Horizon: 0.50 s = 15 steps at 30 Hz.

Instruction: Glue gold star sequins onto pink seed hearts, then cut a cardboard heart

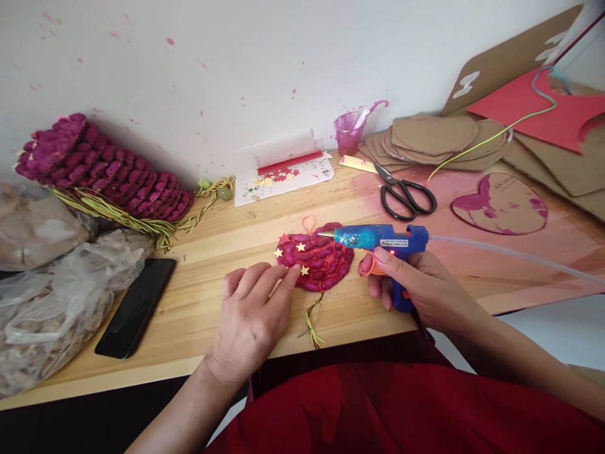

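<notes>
Right hand (420, 284) wrapped around the handle of a blue glue gun (363, 236), thumb along its side; left hand (255, 315) curled palm-down with fingers at the lower left edge of a magenta ornament (331, 258) — thumb hidden, so cannot tell whether it pinches or merely rests there. Ornament lies on the wooden table (198, 284), between the two hands. Metal nozzle points left over its upper part; contact not readable. Three pale yellow stars (301, 247) and a red star (284, 239) sit on its left half; an orange loop stands at the top edge, a yellow-green tassel (312, 328) trails from the bottom toward the table's front edge. A translucent glue stick (501, 252) extends from the rear of the gun. Behind the ornament: a white sheet (246, 195) bearing small loose stars. Right of that, black-handled scissors (399, 183), a stained plastic cup (347, 135), stacked cardboard pieces (430, 135) and a paint-marked cardboard heart (501, 205). Far left — a leaning stack of magenta pieces (108, 170) with yellow-green cords, a clear plastic bag (57, 315), and a dark phone (137, 309) beside the bag. White wall (265, 57) behind, flecked pink.
</notes>
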Available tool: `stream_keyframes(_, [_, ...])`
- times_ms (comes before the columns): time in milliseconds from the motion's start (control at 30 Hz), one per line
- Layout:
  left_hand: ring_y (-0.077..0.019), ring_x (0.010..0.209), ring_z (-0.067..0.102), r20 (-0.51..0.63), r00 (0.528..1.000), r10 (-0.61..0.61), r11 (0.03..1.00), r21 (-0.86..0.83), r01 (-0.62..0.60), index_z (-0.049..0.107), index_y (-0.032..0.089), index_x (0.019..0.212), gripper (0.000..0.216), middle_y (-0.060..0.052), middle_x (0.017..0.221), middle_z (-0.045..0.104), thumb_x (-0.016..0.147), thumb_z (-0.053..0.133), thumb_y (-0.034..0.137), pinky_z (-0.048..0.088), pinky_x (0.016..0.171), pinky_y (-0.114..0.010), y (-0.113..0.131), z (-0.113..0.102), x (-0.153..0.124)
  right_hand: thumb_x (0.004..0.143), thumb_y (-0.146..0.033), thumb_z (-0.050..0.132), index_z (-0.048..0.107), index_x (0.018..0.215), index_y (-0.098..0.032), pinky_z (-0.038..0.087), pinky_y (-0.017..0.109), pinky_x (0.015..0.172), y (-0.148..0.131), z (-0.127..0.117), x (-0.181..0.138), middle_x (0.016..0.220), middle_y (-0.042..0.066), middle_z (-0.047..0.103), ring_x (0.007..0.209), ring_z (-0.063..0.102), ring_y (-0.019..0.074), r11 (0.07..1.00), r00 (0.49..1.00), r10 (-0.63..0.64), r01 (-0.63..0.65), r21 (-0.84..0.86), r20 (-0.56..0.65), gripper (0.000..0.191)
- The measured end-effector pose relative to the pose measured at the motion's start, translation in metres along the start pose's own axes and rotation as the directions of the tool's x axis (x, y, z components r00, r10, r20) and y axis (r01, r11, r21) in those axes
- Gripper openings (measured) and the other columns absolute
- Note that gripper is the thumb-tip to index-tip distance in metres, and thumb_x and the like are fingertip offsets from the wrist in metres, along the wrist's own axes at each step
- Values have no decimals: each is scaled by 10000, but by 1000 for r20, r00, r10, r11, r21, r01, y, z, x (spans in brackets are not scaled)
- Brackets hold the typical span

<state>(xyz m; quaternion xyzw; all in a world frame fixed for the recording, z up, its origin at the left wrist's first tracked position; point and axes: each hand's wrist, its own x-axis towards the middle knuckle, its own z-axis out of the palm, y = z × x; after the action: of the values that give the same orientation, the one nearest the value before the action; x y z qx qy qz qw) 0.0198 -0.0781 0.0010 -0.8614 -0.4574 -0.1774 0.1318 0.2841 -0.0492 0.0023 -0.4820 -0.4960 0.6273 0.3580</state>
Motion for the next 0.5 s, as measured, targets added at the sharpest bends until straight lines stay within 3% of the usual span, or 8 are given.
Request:
stream_keyframes(100, [-218, 970, 594, -5, 999, -54, 997, -63, 53, 667, 243, 1192, 339, -67, 1021, 706, 893, 610, 94, 403, 841, -399, 0, 2, 0, 916, -581, 555, 607, 792, -201, 412, 235, 464, 0, 1, 0, 620, -12, 627, 483, 550, 108, 1000, 1000, -11, 11, 13, 3, 403])
stream_keyframes(500, [-221, 1013, 555, 6, 1000, -22, 992, -123, 23, 660, 252, 1218, 382, -61, 1035, 683, 896, 594, 57, 378, 899, -403, 1, 9, -2, 922, -561, 566, 608, 798, -203, 412, 231, 474, 1, 1, 0, 621, -20, 624, 486, 549, 103, 1000, 1000, -20, 20, 15, 3, 381])
